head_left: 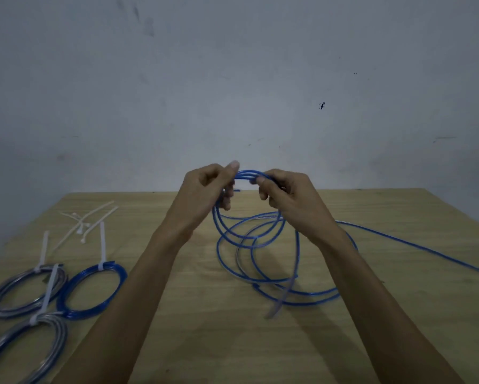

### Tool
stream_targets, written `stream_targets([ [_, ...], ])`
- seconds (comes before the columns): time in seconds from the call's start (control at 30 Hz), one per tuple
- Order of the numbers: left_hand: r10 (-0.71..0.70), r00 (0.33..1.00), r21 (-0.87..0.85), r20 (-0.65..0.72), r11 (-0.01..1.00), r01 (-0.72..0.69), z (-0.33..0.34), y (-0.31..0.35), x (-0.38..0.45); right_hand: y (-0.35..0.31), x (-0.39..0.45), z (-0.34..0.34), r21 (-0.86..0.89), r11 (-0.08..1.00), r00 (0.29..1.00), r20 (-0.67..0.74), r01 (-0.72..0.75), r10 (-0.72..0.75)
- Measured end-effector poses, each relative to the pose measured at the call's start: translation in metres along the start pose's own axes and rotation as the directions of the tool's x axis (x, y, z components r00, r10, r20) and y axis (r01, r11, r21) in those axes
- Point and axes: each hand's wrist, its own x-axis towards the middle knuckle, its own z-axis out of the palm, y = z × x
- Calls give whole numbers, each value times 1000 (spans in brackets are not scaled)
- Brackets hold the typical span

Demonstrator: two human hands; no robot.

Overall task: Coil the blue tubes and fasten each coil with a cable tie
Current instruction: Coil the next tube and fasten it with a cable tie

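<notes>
On the wooden table (194,314), the left hand (205,187) and right hand (285,195) each grip the raised top of the blue tube (260,245), loops drooping tableward, while left of it lie three tied coils (94,291) and, apparently, loose cable ties (90,221).

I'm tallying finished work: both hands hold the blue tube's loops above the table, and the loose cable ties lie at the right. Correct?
Not quite: the head view shows the loose cable ties at the left; both hands, left hand and right hand, do hold the blue tube.
</notes>
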Motion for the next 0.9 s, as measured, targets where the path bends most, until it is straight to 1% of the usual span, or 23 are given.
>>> stream_targets([
  [0.07, 41, 996, 246, 84, 967, -60, -6, 1, -1, -2, -1, -7, -68, 998, 998, 66, 6, -2],
  [0.1, 45, 992, 325, 122, 942, -83, -7, 2, -2, -3, -1, -10, -102, 995, 996, 92, 14, -4],
  [0.2, 79, 964, 461, 253, 867, -191, -2, 4, -2, -3, -2, -10, -138, 990, 991, 134, 19, -1],
  [0.27, 105, 955, 510, 277, 827, -238, 3, 2, -2, -3, -2, -8, -96, 995, 991, 130, 15, -2],
  [0.33, 118, 957, 471, 265, 850, -235, 5, 0, -2, -5, -1, -9, -20, 1000, 991, 132, 1, 1],
  [0.4, 99, 959, 385, 266, 901, -200, 3, 2, -4, -5, 0, -15, 71, 997, 989, 144, -28, 17],
  [0.47, 72, 950, 289, 303, 943, -163, 2, 6, -6, -2, -1, -21, 180, 982, 988, 154, -49, 21],
  [0.53, 59, 941, 229, 332, 963, -141, 1, 8, -7, 0, -1, -24, 239, 970, 990, 137, -51, 18],
  [0.63, 39, 944, 147, 327, 985, -92, 1, 9, -7, 0, 0, -21, 253, 967, 998, 64, -23, 7],
  [0.73, 22, 958, 92, 285, 994, -50, -1, 8, -8, -1, 2, -17, 240, 971, 1000, 10, 6, -8],
  [0.83, 29, 955, 96, 296, 994, -60, -4, 9, -8, 1, 2, -13, 182, 983, 1000, -1, 16, -16],
  [0.9, 5, 946, 125, 323, 991, -48, 0, 11, -8, 1, 1, -10, 100, 995, 999, 34, 18, -22],
])
